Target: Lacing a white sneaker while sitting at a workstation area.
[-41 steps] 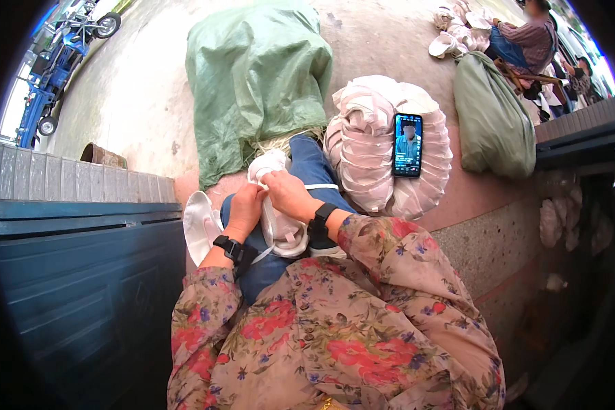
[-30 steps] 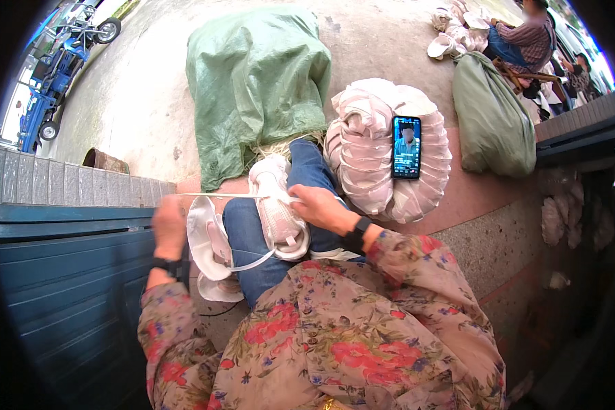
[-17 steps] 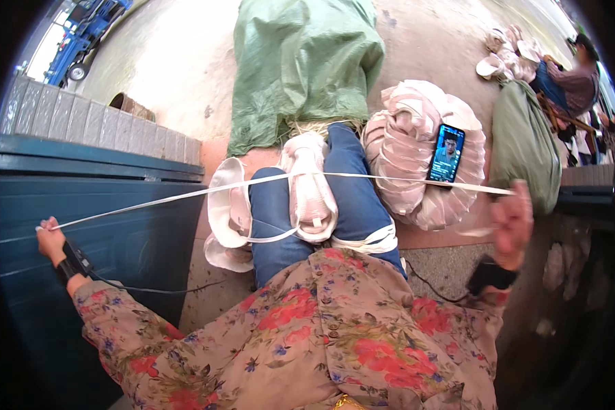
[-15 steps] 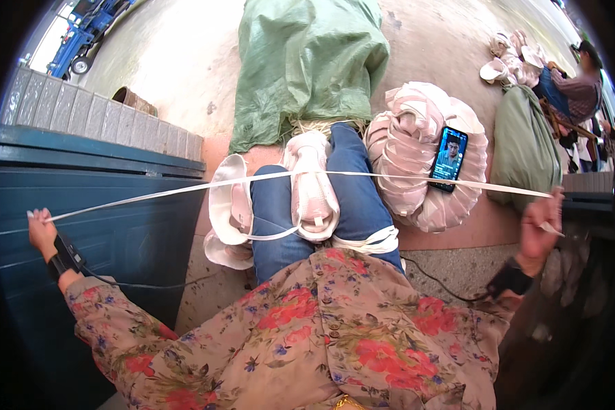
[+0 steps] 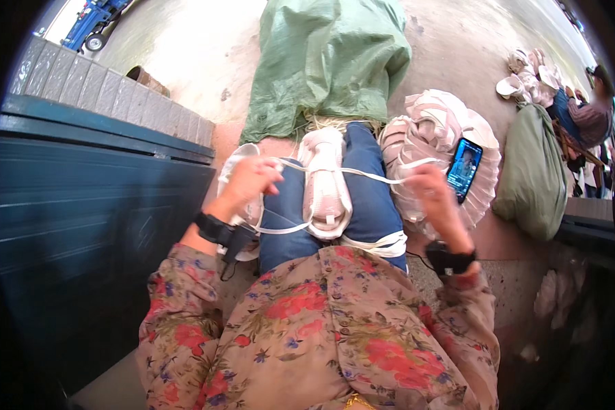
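A pale pink shoe upper [image 5: 326,191] lies lengthwise between my thighs. A flat white lace [image 5: 355,170] crosses its top and sags a little between my hands. My left hand [image 5: 249,184], closed on one end of the lace, is over my left thigh, in front of more pale shoe pieces [image 5: 234,160]. To the right, my right hand [image 5: 434,195] pinches the other side of the lace. It is smeared by motion and hovers by a stack of pink shoe uppers [image 5: 485,123]. Several more white laces [image 5: 383,244] are wrapped around my right thigh.
A phone [image 5: 465,169] with a lit screen rests on the stack. Ahead lies a green sack [image 5: 328,61]; another full sack [image 5: 536,171] stands at the right. A blue panel [image 5: 96,198] borders my left. Beyond the right sack sits a person [image 5: 591,116] near more uppers [image 5: 533,78].
Both hands have come inward from wide apart, the left rightward and up, the right leftward. The lace, stretched taut before, is now slack across the shoe upper.
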`<action>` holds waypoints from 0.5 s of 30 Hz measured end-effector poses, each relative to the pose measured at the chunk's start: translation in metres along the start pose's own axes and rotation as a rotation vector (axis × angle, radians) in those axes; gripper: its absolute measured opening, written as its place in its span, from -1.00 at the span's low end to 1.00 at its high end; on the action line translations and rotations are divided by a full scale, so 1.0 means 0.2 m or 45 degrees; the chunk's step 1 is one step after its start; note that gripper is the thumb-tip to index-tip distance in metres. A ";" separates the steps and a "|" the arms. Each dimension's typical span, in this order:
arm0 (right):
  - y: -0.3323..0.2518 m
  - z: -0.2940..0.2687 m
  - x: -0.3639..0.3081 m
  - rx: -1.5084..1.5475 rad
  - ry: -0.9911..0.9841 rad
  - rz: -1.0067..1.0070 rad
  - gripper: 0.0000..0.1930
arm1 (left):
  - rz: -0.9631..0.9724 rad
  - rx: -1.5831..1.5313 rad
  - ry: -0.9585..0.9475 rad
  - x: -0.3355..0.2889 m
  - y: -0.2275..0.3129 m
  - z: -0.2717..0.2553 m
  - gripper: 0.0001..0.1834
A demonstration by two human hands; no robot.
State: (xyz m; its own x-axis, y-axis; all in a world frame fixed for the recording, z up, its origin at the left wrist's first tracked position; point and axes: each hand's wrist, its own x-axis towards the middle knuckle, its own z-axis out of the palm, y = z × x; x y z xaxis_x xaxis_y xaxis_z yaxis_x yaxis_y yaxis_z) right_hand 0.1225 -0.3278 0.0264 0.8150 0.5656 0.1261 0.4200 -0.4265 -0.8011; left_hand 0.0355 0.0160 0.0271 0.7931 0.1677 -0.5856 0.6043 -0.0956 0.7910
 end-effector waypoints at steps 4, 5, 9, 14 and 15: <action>0.03 0.38 0.10 -0.015 -0.354 -0.183 -0.90 | -0.073 -0.083 -0.175 0.12 -0.08 0.32 -0.84; 0.07 0.45 0.12 -0.009 -0.313 -0.236 -0.92 | -0.119 -0.138 -0.149 0.14 -0.05 0.37 -0.86; 0.17 0.57 0.21 -0.472 -0.238 -0.317 -0.92 | -0.310 -0.260 -0.187 0.22 -0.01 0.46 -0.83; 0.21 0.63 0.30 -0.498 -0.142 -0.326 -0.93 | -0.202 -0.378 -0.158 0.26 -0.04 0.49 -0.81; 0.23 0.64 0.30 -0.496 -0.128 -0.323 -0.92 | -0.169 -0.404 -0.111 0.25 -0.03 0.51 -0.81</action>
State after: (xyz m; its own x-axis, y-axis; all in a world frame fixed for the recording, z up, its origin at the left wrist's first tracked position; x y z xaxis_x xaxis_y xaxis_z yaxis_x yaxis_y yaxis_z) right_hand 0.1395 -0.2236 -0.0764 0.6329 0.7433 0.2165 0.7347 -0.4885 -0.4707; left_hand 0.0790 -0.0747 -0.0255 0.7210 0.0726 -0.6891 0.6594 0.2335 0.7146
